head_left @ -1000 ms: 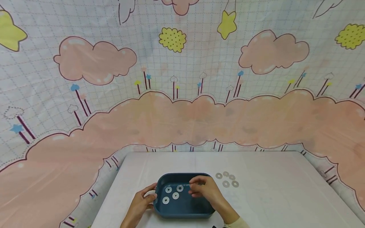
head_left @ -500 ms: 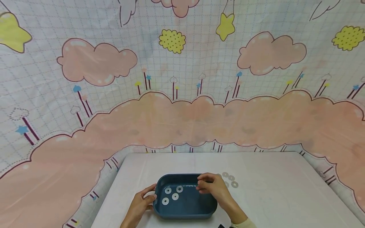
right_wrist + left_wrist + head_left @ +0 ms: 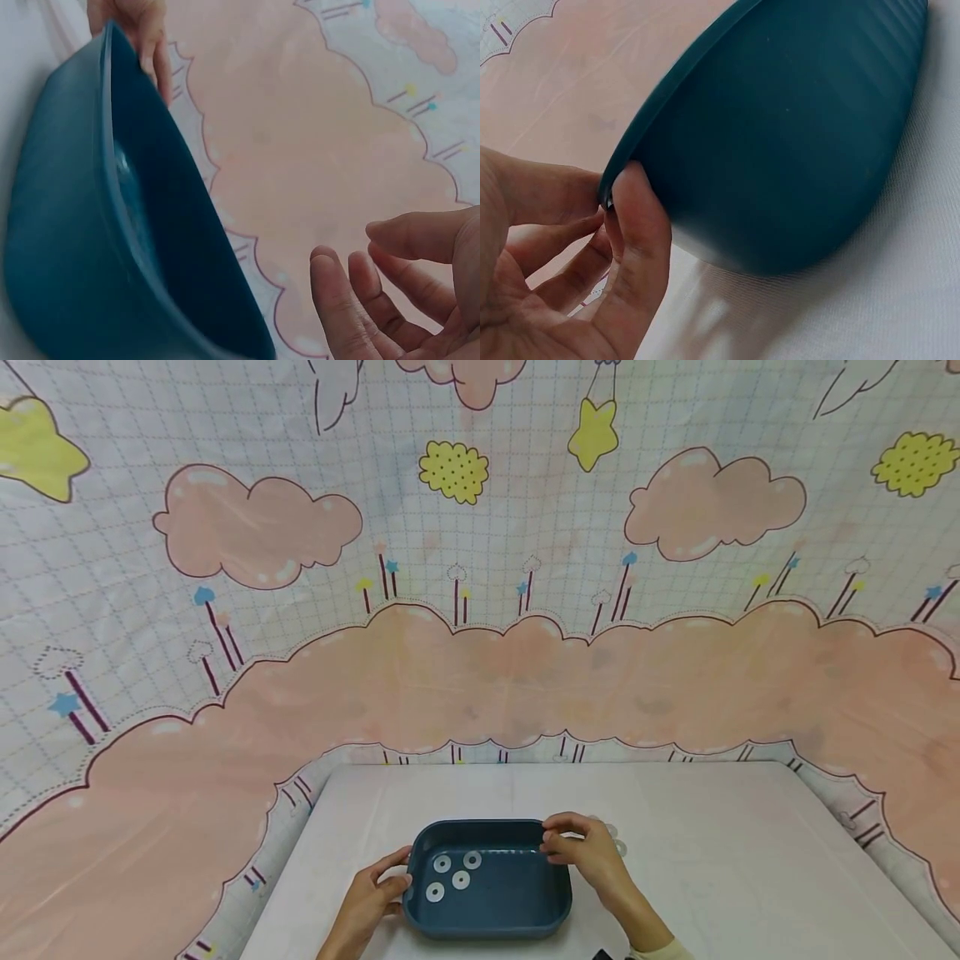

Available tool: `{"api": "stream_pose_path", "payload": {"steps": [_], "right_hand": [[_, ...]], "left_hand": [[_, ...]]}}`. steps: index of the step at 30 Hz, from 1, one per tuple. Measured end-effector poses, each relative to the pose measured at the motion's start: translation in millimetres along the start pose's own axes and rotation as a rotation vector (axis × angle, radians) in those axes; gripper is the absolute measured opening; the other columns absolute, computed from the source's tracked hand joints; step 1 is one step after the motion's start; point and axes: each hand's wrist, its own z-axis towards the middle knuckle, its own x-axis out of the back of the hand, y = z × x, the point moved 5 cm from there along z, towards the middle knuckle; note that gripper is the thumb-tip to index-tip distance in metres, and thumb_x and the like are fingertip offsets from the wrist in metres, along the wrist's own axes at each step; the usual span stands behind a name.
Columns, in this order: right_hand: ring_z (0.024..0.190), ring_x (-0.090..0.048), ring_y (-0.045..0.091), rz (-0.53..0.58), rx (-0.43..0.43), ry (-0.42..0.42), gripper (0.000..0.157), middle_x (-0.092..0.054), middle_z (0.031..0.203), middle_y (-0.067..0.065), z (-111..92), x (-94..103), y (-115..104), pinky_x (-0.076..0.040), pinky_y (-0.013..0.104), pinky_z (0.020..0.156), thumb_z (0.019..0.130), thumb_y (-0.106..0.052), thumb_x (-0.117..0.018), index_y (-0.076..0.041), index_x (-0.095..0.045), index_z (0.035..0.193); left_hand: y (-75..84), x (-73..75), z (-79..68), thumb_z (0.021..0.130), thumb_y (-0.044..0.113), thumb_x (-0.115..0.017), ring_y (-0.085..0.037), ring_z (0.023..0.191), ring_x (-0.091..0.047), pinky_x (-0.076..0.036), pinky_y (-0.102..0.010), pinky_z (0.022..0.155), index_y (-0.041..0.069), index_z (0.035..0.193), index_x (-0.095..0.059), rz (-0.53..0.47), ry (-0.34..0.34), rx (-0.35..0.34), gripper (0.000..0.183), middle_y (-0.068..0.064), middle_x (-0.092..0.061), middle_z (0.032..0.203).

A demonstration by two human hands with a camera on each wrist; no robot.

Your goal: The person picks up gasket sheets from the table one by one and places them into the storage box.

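Note:
My left hand (image 3: 362, 897) pinches the left rim of a dark blue plastic tray (image 3: 506, 906), thumb on one face and fingers on the other. The left wrist view shows this hold on the tray wall (image 3: 780, 142) up close. Several flat metal washers (image 3: 455, 883) lie apart from each other on the left half of the tray floor. Over the tray's far right corner hovers my right hand (image 3: 596, 853). Its fingers are loosely bent, with nothing between them in the right wrist view. Behind that hand, more washers (image 3: 620, 848) lie on the table, partly hidden.
The tray rests near the front of a white-covered table (image 3: 735, 860). A curtain (image 3: 480, 685) printed with clouds and stars hangs behind and beside it. A dark object (image 3: 602, 955) shows at the bottom edge beside the right sleeve.
My right hand has moved right, from above the tray's interior to its far right corner, now covering some of the table washers. The left hand keeps its hold; the washers in the tray stay put.

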Motion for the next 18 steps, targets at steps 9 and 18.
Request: {"api": "stream_pose_path", "payload": {"steps": [9, 18], "right_hand": [[0.084, -0.069, 0.017, -0.069, 0.006, 0.089, 0.025, -0.067, 0.097, 0.012, -0.2, 25.7, 5.8, -0.059, 0.033, 0.075, 0.087, -0.006, -0.067, 0.003, -0.067, 0.11], [0.085, -0.068, 0.016, -0.116, 0.002, 0.142, 0.027, -0.068, 0.105, 0.017, -2.2, 45.6, 10.9, -0.057, 0.027, 0.074, 0.087, -0.008, -0.069, 0.002, -0.068, 0.112]], "left_hand": [[-2.4, 0.9, 1.7, 0.09, 0.002, -0.062, -0.019, 0.079, -0.062, -0.052, -0.031, 0.06, 0.0, 0.142, -0.049, -0.006, -0.008, 0.003, 0.054, -0.019, -0.052, 0.131], [-2.7, 1.9, 1.1, 0.09, 0.002, -0.062, -0.019, 0.08, -0.062, -0.052, -0.033, 0.061, 0.0, 0.143, -0.048, -0.007, -0.008, 0.005, 0.054, -0.019, -0.053, 0.131]]}}
